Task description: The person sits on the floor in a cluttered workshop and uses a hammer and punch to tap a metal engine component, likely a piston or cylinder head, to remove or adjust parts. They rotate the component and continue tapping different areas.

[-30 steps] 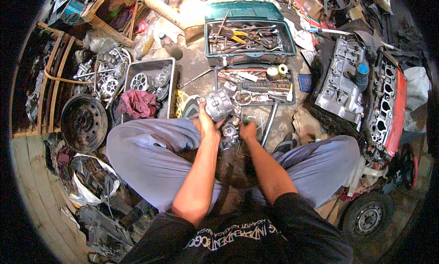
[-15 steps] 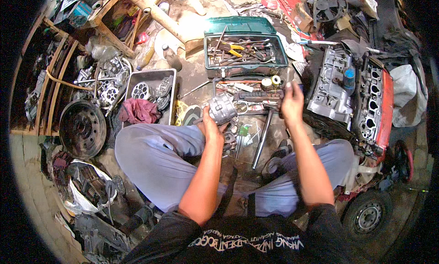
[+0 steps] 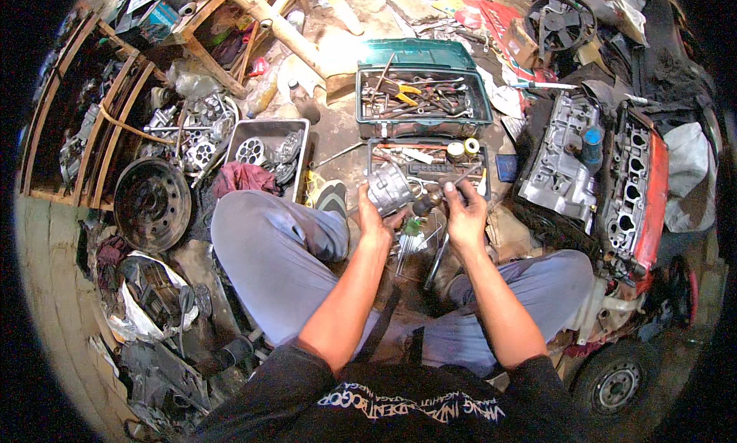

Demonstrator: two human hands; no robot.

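My left hand [image 3: 371, 216] is wrapped round a silver cylindrical metal housing [image 3: 388, 187], held tilted above my lap. My right hand [image 3: 464, 213] grips a slim dark metal tool [image 3: 457, 180] that reaches toward a darker part at the housing's right end; whether they touch I cannot tell. Below them lie small metal parts, a green object [image 3: 414, 226] and a long steel bar [image 3: 436, 266]. Just beyond my hands is a shallow tray [image 3: 372, 151] of tools and tape rolls.
An open green toolbox [image 3: 484, 117] sits ahead. A grey bin [image 3: 305, 132] with parts and rag, a steel rim [image 3: 151, 205] and wooden frames [image 3: 134, 82] are left. Engine heads [image 3: 556, 159] and a tyre [image 3: 618, 385] are right; my bent knees [image 3: 253, 259] flank the work.
My right hand went from low beside the small parts up and right to a tool, then back left toward the housing with it. My left hand with the housing has shifted slightly right.
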